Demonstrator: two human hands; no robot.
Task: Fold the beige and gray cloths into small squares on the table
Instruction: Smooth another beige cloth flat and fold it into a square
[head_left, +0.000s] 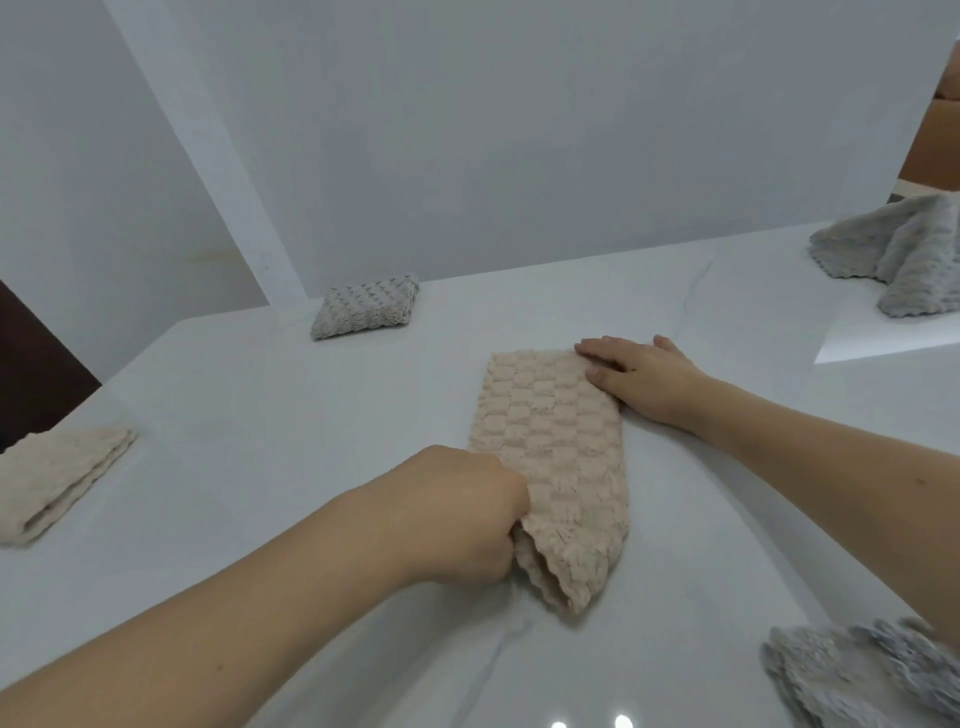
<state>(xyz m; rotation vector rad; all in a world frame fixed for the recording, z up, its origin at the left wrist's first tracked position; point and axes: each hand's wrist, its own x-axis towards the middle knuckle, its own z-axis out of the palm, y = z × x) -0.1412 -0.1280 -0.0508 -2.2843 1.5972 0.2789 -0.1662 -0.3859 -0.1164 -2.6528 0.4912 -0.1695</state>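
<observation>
A beige waffle-textured cloth (550, 457) lies folded into a long strip in the middle of the white table (311, 415). My left hand (467, 514) grips its near left edge, fingers curled into the layers. My right hand (639, 379) lies flat with straight fingers on the far right corner, pressing it down. A folded gray cloth (366, 306) sits at the far edge of the table. A folded beige cloth (57, 478) lies at the left edge.
A loose gray cloth (904, 254) is heaped at the far right. Another rumpled gray cloth (862, 675) lies at the near right corner, partly under my right forearm. A white wall stands behind the table.
</observation>
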